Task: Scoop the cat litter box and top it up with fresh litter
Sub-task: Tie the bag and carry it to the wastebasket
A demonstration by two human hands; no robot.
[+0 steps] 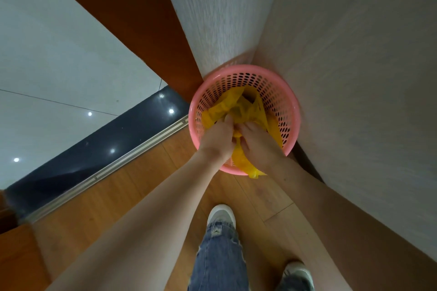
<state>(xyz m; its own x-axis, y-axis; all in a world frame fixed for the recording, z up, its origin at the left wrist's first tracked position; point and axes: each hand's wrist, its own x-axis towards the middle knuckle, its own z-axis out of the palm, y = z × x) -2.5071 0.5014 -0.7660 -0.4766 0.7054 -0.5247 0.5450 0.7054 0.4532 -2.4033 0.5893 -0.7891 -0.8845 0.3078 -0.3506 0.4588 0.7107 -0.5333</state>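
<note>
Both hands are down inside a round pink perforated plastic waste basket (244,78), which stands on the wooden plank floor (132,186) in the corner where two pale textured walls (354,66) meet. A thin yellow plastic bag (238,106) lies crumpled within the basket, with one part trailing over the near rim.

The left hand (218,137) has its fingers curled into the bag material on the left side. The right hand (259,142) grips the same bag just beside it, fingers bent into the folds. The two hands sit close together, nearly touching, both clamped on the yellow bag.

A reddish-brown wooden door frame (142,19) adjoins the basket on the left. Past a metal threshold strip (111,168) lies a dark glossy band and pale floor tiles (47,66). Below, blue frayed jeans (217,257) and two pale sneakers (221,215) stand on the planks.
</note>
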